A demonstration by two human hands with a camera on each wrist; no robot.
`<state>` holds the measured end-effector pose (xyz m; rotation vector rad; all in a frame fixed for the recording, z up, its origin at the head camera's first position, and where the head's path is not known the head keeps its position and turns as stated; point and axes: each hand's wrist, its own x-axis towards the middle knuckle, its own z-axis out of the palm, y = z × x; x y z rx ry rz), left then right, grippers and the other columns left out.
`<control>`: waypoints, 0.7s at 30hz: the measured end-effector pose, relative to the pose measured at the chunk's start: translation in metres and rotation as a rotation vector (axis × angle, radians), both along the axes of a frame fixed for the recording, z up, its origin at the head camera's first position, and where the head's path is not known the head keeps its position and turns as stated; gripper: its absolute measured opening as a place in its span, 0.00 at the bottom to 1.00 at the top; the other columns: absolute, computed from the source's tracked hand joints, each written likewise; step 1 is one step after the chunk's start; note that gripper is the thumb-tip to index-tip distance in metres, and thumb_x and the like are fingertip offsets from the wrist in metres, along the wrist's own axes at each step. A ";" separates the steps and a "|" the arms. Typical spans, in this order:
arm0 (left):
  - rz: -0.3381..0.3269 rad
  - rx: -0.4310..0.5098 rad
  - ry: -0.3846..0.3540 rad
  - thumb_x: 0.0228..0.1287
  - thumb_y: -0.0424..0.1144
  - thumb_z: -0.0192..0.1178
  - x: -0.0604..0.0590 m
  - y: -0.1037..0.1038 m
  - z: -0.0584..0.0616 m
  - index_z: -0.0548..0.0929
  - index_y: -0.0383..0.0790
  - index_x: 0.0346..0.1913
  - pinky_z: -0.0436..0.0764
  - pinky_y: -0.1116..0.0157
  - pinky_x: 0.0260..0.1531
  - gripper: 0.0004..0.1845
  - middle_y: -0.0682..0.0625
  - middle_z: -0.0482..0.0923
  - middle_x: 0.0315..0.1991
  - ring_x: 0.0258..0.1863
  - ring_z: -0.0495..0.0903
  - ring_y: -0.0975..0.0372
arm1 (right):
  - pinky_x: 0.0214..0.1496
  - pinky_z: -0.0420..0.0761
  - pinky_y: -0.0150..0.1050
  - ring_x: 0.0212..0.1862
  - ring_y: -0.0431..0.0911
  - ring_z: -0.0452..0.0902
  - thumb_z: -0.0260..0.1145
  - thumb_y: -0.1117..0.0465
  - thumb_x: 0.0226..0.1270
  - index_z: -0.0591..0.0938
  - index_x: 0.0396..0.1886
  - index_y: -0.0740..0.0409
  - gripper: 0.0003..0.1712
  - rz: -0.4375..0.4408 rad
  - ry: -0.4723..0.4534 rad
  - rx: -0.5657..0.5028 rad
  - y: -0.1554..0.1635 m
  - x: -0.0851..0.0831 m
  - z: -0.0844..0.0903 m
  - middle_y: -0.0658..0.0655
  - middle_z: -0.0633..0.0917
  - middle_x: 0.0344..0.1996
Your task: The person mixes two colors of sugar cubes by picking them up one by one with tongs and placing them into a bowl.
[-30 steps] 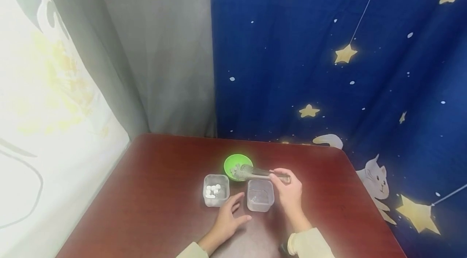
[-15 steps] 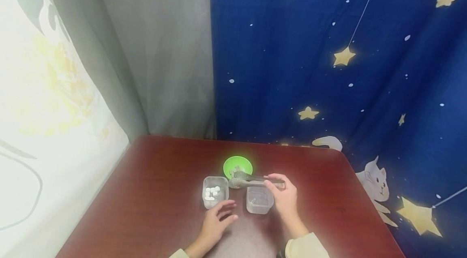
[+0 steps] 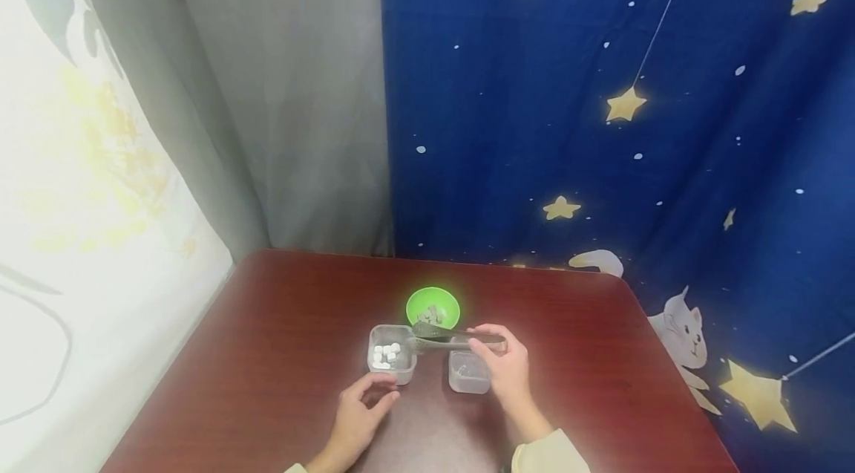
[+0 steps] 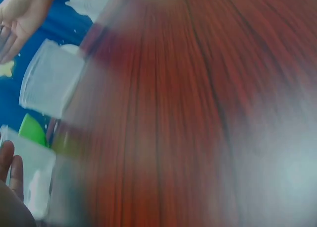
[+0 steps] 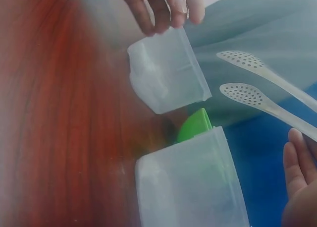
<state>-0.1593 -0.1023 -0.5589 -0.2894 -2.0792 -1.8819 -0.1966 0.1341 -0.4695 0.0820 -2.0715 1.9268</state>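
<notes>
My right hand (image 3: 505, 363) holds metal tongs (image 3: 437, 344) with perforated tips. In the right wrist view the two tips (image 5: 242, 94) stand apart with nothing between them. From the head they overlap the right edge of the left clear plastic container (image 3: 404, 376), which contains several small white pieces (image 3: 383, 351). My left hand (image 3: 356, 413) is at that container's near side, thumb and fingers spread, fingertips right at the rim. Just behind the tongs, a green bowl (image 3: 433, 296) contains several greyish lumps (image 3: 430, 316). A second clear container (image 3: 470, 385) stands below my right hand's fingers.
The dark red wooden table (image 3: 300, 324) carries the bowl and both containers, grouped near its middle. Beyond its far edge hang a grey curtain (image 3: 314, 124) and a blue star-patterned curtain (image 3: 494, 139). A bright pale curtain (image 3: 100, 235) hangs at the left.
My right hand has brought the tongs from over the green bowl leftward and nearer, to the left container's edge. My left hand has moved left and toward me, from between the containers.
</notes>
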 end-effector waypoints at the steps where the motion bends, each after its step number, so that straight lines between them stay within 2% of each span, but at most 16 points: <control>1: 0.027 -0.012 0.010 0.49 0.18 0.68 0.001 -0.004 0.004 0.83 0.33 0.38 0.83 0.62 0.29 0.13 0.42 0.84 0.33 0.30 0.85 0.56 | 0.31 0.84 0.41 0.29 0.51 0.84 0.73 0.73 0.54 0.83 0.39 0.70 0.12 0.004 -0.003 -0.004 -0.001 0.001 -0.001 0.63 0.87 0.37; 5: 0.072 -0.027 0.032 0.49 0.19 0.68 0.004 -0.019 0.021 0.83 0.34 0.37 0.83 0.61 0.30 0.13 0.44 0.84 0.31 0.29 0.84 0.54 | 0.31 0.84 0.40 0.28 0.46 0.83 0.73 0.73 0.53 0.84 0.39 0.69 0.13 0.000 -0.020 -0.017 -0.003 0.002 -0.005 0.65 0.87 0.36; 8: 0.077 -0.023 0.042 0.49 0.19 0.68 0.003 -0.027 0.027 0.83 0.33 0.38 0.84 0.60 0.32 0.13 0.43 0.83 0.33 0.31 0.84 0.55 | 0.29 0.83 0.38 0.27 0.44 0.83 0.73 0.73 0.53 0.83 0.39 0.70 0.13 0.010 -0.013 -0.031 -0.004 0.003 -0.006 0.67 0.86 0.36; 16: 0.107 -0.016 0.068 0.46 0.19 0.71 -0.002 -0.039 0.025 0.81 0.26 0.40 0.84 0.60 0.33 0.16 0.35 0.81 0.36 0.33 0.83 0.46 | 0.29 0.83 0.37 0.28 0.49 0.84 0.73 0.73 0.53 0.83 0.39 0.70 0.12 0.052 0.018 -0.043 -0.011 0.003 -0.006 0.66 0.87 0.36; 21: 0.115 -0.024 0.039 0.45 0.20 0.72 -0.005 -0.044 0.026 0.81 0.26 0.41 0.84 0.56 0.34 0.17 0.36 0.81 0.37 0.33 0.83 0.45 | 0.31 0.84 0.44 0.28 0.49 0.84 0.73 0.73 0.53 0.84 0.39 0.69 0.12 0.061 0.021 -0.032 -0.015 0.002 -0.009 0.65 0.87 0.36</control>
